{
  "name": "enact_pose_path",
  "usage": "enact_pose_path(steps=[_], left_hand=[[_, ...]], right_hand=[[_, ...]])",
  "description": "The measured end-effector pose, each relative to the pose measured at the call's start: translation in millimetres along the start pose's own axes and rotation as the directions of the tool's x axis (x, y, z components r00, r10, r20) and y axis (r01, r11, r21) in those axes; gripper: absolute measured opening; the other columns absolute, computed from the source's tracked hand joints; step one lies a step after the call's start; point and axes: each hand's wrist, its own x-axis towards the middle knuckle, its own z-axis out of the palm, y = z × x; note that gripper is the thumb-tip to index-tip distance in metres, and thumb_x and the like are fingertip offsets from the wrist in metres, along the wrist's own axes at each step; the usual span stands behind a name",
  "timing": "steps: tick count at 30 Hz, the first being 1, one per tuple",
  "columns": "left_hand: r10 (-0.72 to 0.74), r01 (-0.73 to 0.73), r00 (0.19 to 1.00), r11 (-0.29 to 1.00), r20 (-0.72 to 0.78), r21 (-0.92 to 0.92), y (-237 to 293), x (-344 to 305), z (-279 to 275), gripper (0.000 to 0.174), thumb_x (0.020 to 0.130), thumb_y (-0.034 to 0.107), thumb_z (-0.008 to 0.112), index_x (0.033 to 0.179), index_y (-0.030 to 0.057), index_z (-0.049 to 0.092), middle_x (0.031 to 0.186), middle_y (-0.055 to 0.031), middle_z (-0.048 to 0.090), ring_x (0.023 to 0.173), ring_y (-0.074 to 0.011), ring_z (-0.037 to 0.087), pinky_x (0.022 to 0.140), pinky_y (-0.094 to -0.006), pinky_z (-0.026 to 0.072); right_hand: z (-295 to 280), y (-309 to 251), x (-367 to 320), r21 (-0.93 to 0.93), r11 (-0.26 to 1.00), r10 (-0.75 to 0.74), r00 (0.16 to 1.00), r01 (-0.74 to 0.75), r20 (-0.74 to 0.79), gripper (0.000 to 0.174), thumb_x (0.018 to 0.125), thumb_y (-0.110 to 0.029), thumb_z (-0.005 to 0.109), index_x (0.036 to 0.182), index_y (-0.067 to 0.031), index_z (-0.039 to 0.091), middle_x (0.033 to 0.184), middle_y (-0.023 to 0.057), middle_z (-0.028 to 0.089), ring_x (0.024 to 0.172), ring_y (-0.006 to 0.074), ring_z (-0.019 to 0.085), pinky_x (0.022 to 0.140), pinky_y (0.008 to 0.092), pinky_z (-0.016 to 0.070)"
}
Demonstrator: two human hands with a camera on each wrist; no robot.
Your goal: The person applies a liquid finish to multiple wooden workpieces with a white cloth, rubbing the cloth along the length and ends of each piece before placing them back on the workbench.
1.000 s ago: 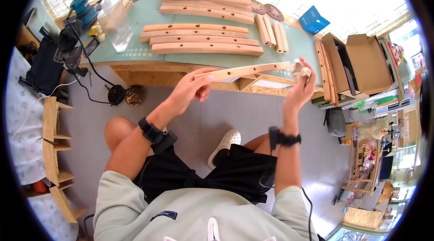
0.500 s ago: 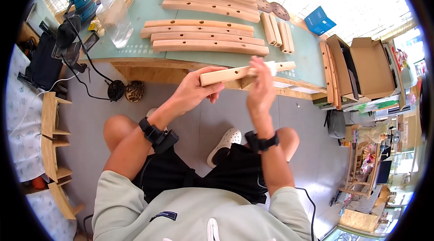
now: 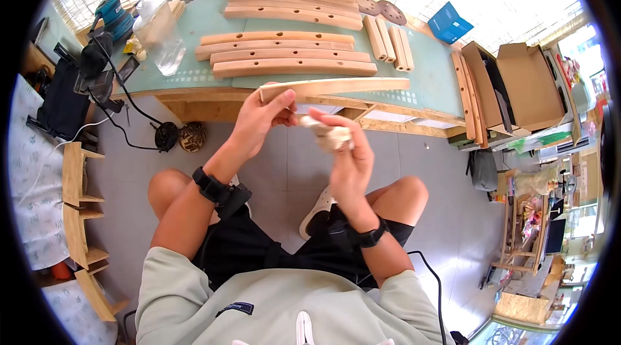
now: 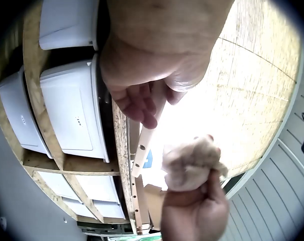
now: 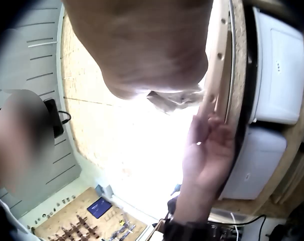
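Note:
In the head view my left hand (image 3: 254, 120) grips the left end of a pale wooden strip (image 3: 349, 86), which extends rightward in front of the bench edge. Holes show along this strip (image 4: 143, 147) in the left wrist view. My right hand (image 3: 351, 162) holds a crumpled whitish cloth (image 3: 332, 137) below the strip, close to the left hand; in the left wrist view the cloth (image 4: 191, 163) is bunched in the fingers, apart from the wood. The right wrist view shows the cloth (image 5: 174, 100) partly hidden behind the right hand.
Drilled wooden strips (image 3: 291, 68) lie in two groups on the green bench top (image 3: 427, 80), with short blocks (image 3: 389, 41) beside them. A clear bottle (image 3: 162, 38) and blue sander (image 3: 113, 15) stand left. An open cardboard box (image 3: 527, 93) is at right.
The right hand with the cloth moved from the strip's far end leftward along it, then down off the wood towards the left hand. The strip has shifted slightly and turned in the left hand's grip.

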Motion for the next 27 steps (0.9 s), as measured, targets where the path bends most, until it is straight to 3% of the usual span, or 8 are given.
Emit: enact_pose_path(steps=[2,7,10,15,20,22,23,27], left_hand=[[0.015,-0.017,0.999,0.999,-0.048,-0.031,8.9,-2.9,0.2,0.031,0.101,0.03,0.069,0.117,0.0037,0.063,0.101,-0.007,0.072,0.089,-0.0166,0.071,0.081,-0.0297,0.057],[0.055,-0.07,0.961,0.997,-0.271,-0.045,26.2,-13.7,-2.3,0.04,0.102,0.038,0.067,0.114,0.0005,0.063,0.103,-0.0107,0.073,0.094,-0.0192,0.073,0.085,-0.0313,0.058],[0.067,-0.01,0.946,0.984,-0.317,0.178,30.3,-15.9,-17.8,0.047,0.103,0.043,0.064,0.114,-0.0029,0.063,0.101,-0.0144,0.075,0.088,-0.0203,0.074,0.079,-0.0317,0.0595],[-0.04,0.185,0.928,0.913,-0.369,0.364,25.6,-14.8,-36.3,0.062,0.105,0.055,0.054,0.092,-0.0043,0.068,0.061,-0.0091,0.068,0.054,-0.0156,0.067,0.05,-0.0259,0.0508],[0.119,0.083,0.952,0.786,-0.281,0.613,55.5,-11.1,1.2,0.057,0.106,0.048,0.056,0.087,-0.0036,0.069,0.059,-0.0052,0.064,0.051,-0.011,0.063,0.048,-0.0242,0.0449],[0.399,-0.148,0.913,0.51,-0.081,0.847,80.8,8.5,23.8,0.041,0.105,0.035,0.061,0.091,-0.0017,0.071,0.061,-0.0043,0.064,0.054,-0.0092,0.062,0.05,-0.024,0.0442],[0.423,-0.118,0.903,0.414,-0.076,0.902,93.8,24.6,29.0,0.027,0.103,0.025,0.064,0.098,-0.0005,0.071,0.068,-0.0041,0.067,0.062,-0.0086,0.064,0.057,-0.0256,0.0483],[0.367,-0.123,0.922,-0.032,0.126,0.992,141.9,116.9,24.4,0.029,0.103,0.022,0.059,0.116,-0.0009,0.069,0.113,-0.019,0.073,0.105,-0.0246,0.071,0.091,-0.0401,0.0544]], right_hand=[[-30.7,11.0,-1.5,0.042,0.988,0.152,0.979,-0.147,-0.134,0.029,0.11,-0.012,0.045,0.129,0.0013,0.062,0.132,0.0167,0.068,0.123,0.0207,0.063,0.103,0.0327,0.0501],[-102.8,33.3,13.0,0.182,0.958,0.262,0.934,-0.222,-0.243,0.028,0.111,-0.014,0.044,0.129,-0.0005,0.062,0.136,0.0171,0.065,0.119,0.0205,0.065,0.099,0.0324,0.0538],[-121.1,36.7,26.7,0.287,0.926,0.313,0.924,-0.246,-0.219,0.029,0.111,-0.017,0.045,0.131,-0.0013,0.061,0.138,0.0177,0.063,0.119,0.0219,0.065,0.099,0.0341,0.0552],[-125.8,55.6,43.6,0.459,0.825,0.388,0.921,-0.329,-0.039,0.031,0.112,-0.017,0.044,0.135,-0.0013,0.058,0.144,0.0183,0.059,0.126,0.0251,0.062,0.105,0.0364,0.053],[-108.4,59.4,51.5,0.532,0.727,0.464,0.881,-0.435,0.086,0.034,0.112,-0.015,0.042,0.138,0.0006,0.056,0.148,0.0159,0.056,0.131,0.0265,0.059,0.107,0.0379,0.052],[-106.9,62.6,52.9,0.527,0.727,0.458,0.883,-0.44,0.104,0.035,0.111,-0.013,0.04,0.139,0.0011,0.054,0.152,0.0183,0.052,0.136,0.0303,0.056,0.109,0.0406,0.0514],[-103.6,59.6,53.9,0.52,0.718,0.467,0.874,-0.463,0.135,0.035,0.111,-0.014,0.04,0.139,0.0011,0.054,0.152,0.0182,0.053,0.135,0.0302,0.057,0.108,0.0404,0.0525],[-95.3,59.5,52.4,0.506,0.697,0.472,0.857,-0.507,0.208,0.034,0.11,-0.018,0.044,0.137,-0.0001,0.056,0.151,0.018,0.054,0.129,0.0293,0.062,0.104,0.0401,0.0554]])
